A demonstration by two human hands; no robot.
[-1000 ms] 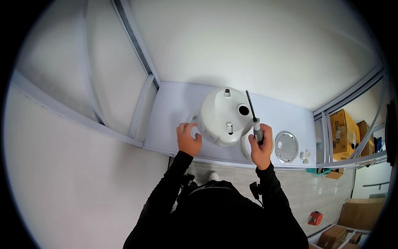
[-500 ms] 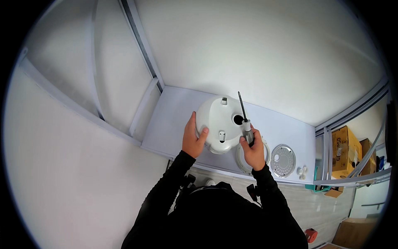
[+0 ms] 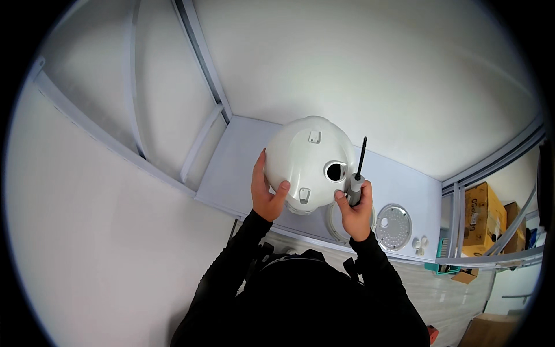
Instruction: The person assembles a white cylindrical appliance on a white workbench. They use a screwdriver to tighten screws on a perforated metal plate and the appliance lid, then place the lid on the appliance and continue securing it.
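A rounded white plastic housing (image 3: 295,159) is held up over the table, its side with a dark round hole and two small recessed slots facing me. My left hand (image 3: 268,191) grips its left edge, thumb on the front surface. My right hand (image 3: 357,211) is closed around the grey handle of a screwdriver (image 3: 356,182), whose black shaft points up and away. The right thumb reaches the lower right edge of the housing. Below, a white ring-shaped part (image 3: 334,222) lies on the table, partly hidden by the right hand and the housing.
On the white table (image 3: 231,168), to the right, lie a round perforated grey disc (image 3: 394,226) and several small white pieces (image 3: 420,244). A metal frame surrounds the table. Beyond its right end are cardboard boxes (image 3: 483,217) and a teal basket (image 3: 444,267).
The housing has been tilted and raised, showing more of its rounded far side. The screwdriver has shifted right along with my right hand, which still holds it.
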